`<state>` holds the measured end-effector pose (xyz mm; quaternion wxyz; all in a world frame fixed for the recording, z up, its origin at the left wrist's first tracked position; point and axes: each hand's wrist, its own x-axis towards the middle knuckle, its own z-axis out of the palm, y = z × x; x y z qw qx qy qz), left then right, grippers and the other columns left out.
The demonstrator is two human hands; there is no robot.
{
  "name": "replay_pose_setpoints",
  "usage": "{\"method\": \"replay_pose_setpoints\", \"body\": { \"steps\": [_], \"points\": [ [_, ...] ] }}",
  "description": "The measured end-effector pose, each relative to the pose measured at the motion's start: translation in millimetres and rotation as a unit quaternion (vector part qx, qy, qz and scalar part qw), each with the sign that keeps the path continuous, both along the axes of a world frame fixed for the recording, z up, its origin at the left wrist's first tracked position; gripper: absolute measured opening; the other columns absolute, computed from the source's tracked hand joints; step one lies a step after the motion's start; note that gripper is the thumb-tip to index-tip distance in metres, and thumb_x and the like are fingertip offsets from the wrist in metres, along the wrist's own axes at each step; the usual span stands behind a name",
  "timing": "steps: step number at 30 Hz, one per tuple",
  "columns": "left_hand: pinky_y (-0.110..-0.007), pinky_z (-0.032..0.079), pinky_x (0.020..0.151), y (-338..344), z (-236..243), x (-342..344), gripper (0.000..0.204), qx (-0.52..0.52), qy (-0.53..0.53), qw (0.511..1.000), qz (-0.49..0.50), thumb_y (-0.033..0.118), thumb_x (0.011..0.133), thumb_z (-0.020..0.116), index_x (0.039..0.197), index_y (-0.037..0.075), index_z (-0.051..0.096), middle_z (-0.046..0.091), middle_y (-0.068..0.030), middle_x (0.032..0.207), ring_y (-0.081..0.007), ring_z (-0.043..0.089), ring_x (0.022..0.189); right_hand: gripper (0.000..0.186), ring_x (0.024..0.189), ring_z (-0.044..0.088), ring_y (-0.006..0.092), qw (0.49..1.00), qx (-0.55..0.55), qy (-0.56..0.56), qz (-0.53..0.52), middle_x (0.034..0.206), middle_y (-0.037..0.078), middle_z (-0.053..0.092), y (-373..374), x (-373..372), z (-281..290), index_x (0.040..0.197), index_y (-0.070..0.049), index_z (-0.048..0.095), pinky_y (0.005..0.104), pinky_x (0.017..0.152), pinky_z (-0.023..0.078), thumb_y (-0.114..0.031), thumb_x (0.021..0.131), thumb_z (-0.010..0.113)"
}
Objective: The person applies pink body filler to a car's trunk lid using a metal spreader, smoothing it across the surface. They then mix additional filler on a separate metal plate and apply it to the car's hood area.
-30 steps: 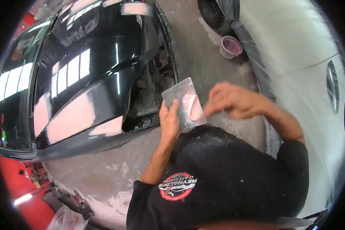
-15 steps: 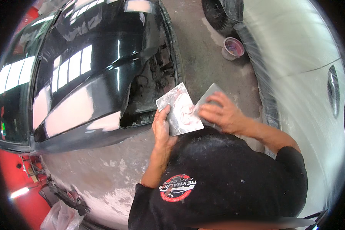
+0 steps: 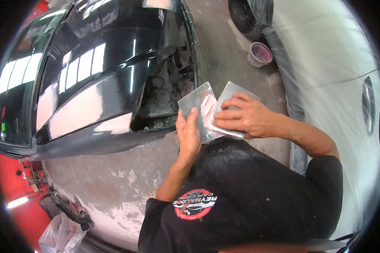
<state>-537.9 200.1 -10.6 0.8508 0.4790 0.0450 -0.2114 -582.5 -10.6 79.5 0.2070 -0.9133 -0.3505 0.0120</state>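
My left hand is closed on the left edge of a flat grey plate, with the thumb lying on top. A smear of pale pink filler putty covers the middle of that plate. My right hand grips a second flat piece, a grey rectangular spreader, with its fingers laid across the upper face. The spreader overlaps the right part of the plate and hides some of the putty. Both pieces are held in front of my body, above the floor.
To the left stands a black car with pale pink filler patches and an open front corner. A plastic-covered light car is on the right. Beyond my hands, a tub rests on the floor near a tyre.
My right hand has brought the spreader left and over the plate, covering part of the putty. The plate has shifted slightly right and turned a little.
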Motion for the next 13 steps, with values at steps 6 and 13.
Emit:
{"method": "replay_pose_setpoints", "body": {
  "steps": [6, 13],
  "points": [
    [-0.037, 0.053, 0.089, 2, -3, 6, 0.028, -0.023, 0.076, 0.997, 0.024, 0.014, 0.097, 0.053, 0.122, 0.001, 0.052, 0.063, -0.0127, 0.114, -0.0236, 0.064, 0.1, 0.064, 0.114, 0.056, 0.0255, 0.932, 0.312, 0.162, -0.089, 0.129, 0.007, 0.059, 2, -1, 1, 0.128, -0.008, 0.058, 0.0492, 0.108, 0.035, 0.003, 0.066, 0.065],
    [-0.045, 0.053, 0.094, 26, 8, 19, 0.038, -0.053, 0.092, 0.994, 0.013, 0.016, 0.095, 0.053, 0.127, -0.003, 0.05, 0.062, -0.016, 0.12, -0.0294, 0.065, 0.107, 0.069, 0.131, 0.04, 0.032, 0.982, 0.061, -0.133, -0.119, 0.142, 0.005, 0.045, 6, -28, -101, 0.132, -0.018, 0.055, 0.0617, 0.11, 0.03, -0.025, 0.067, 0.077]
  ]
}}
